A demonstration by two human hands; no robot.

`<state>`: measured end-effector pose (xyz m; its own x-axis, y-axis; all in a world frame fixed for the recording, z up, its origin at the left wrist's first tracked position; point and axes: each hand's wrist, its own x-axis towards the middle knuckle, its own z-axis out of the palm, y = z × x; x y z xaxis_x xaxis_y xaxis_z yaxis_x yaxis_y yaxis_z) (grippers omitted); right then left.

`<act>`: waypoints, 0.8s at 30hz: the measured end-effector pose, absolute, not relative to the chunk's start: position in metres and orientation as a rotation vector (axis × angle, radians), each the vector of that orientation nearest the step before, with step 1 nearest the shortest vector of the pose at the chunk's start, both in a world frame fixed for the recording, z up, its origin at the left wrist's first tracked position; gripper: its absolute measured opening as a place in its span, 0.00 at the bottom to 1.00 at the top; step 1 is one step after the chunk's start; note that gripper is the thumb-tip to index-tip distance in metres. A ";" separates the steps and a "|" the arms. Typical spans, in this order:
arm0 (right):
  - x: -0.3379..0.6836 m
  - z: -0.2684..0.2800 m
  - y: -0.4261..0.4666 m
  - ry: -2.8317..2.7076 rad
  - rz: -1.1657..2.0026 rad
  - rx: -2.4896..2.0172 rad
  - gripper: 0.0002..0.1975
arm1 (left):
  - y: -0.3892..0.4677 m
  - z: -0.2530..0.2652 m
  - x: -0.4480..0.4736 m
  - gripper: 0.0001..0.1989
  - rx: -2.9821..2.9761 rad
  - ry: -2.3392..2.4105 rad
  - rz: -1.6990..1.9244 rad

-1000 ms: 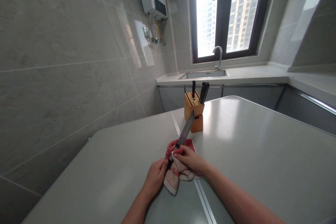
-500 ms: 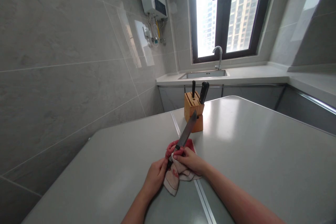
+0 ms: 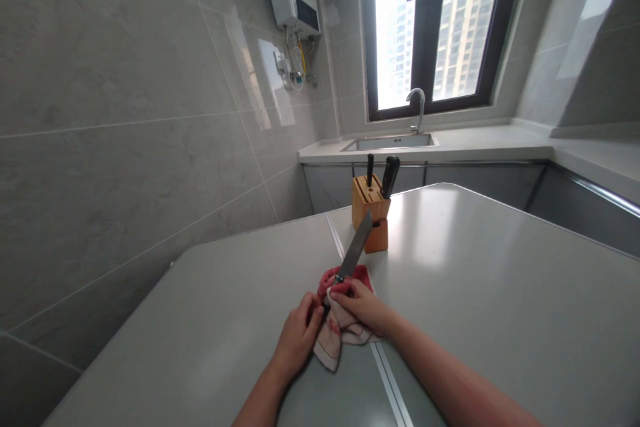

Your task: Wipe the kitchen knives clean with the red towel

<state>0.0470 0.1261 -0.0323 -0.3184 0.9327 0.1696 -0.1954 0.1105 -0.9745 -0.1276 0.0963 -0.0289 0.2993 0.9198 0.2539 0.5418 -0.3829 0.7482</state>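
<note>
1. One broad, pale counter (image 3: 480, 300) fills the foreground, smooth and glossy enough to throw back the daylight, with a ridged, metal-looking strip (image 3: 387, 380) crossing it.
2. Near its far edge stands a wooden knife block (image 3: 379, 211), warm-toned and blocky, with narrow slots in its top and black-handled knives (image 3: 390, 177) seated there.
3. A rumpled cloth (image 3: 345, 325) bunches on the counter before the block; it looks soft and thick, part red, part creamy pink, with a stitched line near one hem.
4. The knife (image 3: 354, 255) rises out of the cloth between the two hands, its long, flat grey blade (image 3: 357, 247) slanting away toward the block; whether the tip touches the wood cannot be told.
5. The right hand (image 3: 367, 305) has its fingers closed on a fold of cloth wrapped about the handle (image 3: 327, 310).
6. The left hand (image 3: 297, 330) curls at the handle's near end; whether its fingers grip or merely touch cannot be told.
7. Smallest is that dark handle, mostly covered. Wiping it appears to be the step in hand; the next move would call for a steady hold, fingers clear of the edge.
</note>
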 end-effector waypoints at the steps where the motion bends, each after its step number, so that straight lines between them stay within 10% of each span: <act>1: 0.047 -0.032 0.126 -1.373 1.412 -0.799 0.17 | 0.096 -0.029 -0.127 0.11 2.040 1.293 0.918; 24: 0.048 -0.037 0.128 -1.368 1.356 -0.919 0.19 | 0.099 -0.034 -0.130 0.10 2.050 1.266 0.867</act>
<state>0.0481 0.1282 -0.0375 -0.2492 0.9607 0.1223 -0.1137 0.0964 -0.9888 -0.1301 0.0990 -0.0336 0.3405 0.9126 0.2263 0.5410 -0.3870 0.7467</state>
